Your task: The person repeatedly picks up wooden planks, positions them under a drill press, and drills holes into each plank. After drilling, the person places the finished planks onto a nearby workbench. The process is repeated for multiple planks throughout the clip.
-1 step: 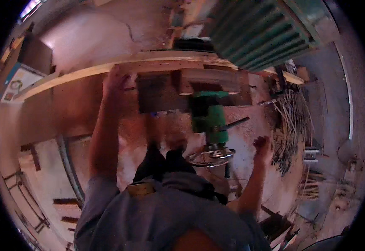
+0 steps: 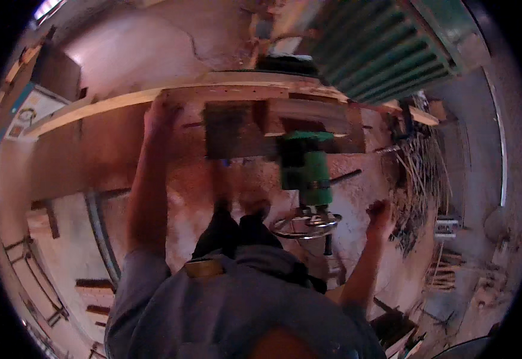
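Note:
A long pale wooden board (image 2: 108,106) runs across the far side of the work area, bowed by the lens. My left hand (image 2: 161,116) reaches forward with its fingers closed over the near edge of that board, though blur softens them. To the right of it stands a green machine (image 2: 314,176) with a shiny metal handwheel (image 2: 307,226) and a black lever. Apart from the machine, on its right, my right hand (image 2: 380,219) hangs with loosely bent fingers and nothing visible in it. Behind the green body lies a dark flat plate (image 2: 228,128), partly covered by it.
A green ribbed panel (image 2: 380,51) rises at the far right. Thin sticks (image 2: 425,170) are heaped on the right. At the left are a box with a white and blue side (image 2: 33,110) and a metal frame (image 2: 36,272). Shorter wood pieces (image 2: 96,293) lie at the lower left.
The whole scene has shifted slightly to the right in the picture. My left hand stays at the board, and my right hand remains beside the machine.

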`<state>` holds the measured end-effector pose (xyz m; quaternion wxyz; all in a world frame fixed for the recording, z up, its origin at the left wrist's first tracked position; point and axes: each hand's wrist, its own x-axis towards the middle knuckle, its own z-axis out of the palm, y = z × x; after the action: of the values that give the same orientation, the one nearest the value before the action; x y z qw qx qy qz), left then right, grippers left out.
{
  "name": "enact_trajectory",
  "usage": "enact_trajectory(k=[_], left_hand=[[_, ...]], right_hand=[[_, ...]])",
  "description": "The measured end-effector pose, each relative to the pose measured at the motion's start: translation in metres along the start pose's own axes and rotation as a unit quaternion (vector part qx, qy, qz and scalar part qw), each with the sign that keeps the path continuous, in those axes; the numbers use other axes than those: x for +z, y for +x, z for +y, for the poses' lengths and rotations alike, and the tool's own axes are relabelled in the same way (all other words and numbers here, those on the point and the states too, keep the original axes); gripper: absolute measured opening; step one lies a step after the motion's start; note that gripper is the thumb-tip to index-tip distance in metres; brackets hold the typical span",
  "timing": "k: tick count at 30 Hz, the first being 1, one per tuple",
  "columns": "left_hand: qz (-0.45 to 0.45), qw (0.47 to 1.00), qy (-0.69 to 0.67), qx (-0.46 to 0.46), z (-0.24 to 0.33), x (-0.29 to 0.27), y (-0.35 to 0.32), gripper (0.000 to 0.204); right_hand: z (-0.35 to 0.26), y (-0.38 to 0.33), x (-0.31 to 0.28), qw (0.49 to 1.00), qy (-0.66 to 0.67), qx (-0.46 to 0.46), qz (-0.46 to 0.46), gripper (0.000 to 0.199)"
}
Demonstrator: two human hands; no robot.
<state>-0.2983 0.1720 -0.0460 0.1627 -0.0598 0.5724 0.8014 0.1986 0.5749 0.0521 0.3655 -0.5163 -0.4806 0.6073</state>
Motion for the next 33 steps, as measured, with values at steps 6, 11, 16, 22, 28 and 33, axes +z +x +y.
enact_trajectory(k=[6,11,16,22,28,33], left_hand=[[-0.043,0.98,-0.173,0.086,0.099,-0.087,-0.04,0.026],[-0.094,0.973,-0.165,0.132,0.11,-0.146,-0.091,0.035],[-0.05,0.973,-0.177,0.139,0.107,-0.115,-0.175,0.048],[-0.002,0.983,-0.146,0.11,0.084,-0.135,-0.249,0.045],[0.093,0.993,0.065,0.029,-0.004,-0.077,-0.322,0.049],[0.219,0.975,-0.017,-0.037,-0.012,-0.123,-0.344,0.034]], right_hand=[[-0.036,-0.075,0.074,0.98,-0.07,-0.104,-0.156,0.014],[-0.053,-0.161,0.202,0.78,-0.307,-0.393,-0.379,0.035],[0.0,-0.208,0.285,0.557,-0.365,-0.589,-0.458,0.057],[0.072,-0.237,0.274,0.573,-0.383,-0.311,-0.655,0.059],[0.112,-0.292,0.255,0.576,-0.364,-0.269,-0.681,0.053],[0.158,-0.309,0.259,0.524,-0.285,-0.278,-0.753,0.052]])
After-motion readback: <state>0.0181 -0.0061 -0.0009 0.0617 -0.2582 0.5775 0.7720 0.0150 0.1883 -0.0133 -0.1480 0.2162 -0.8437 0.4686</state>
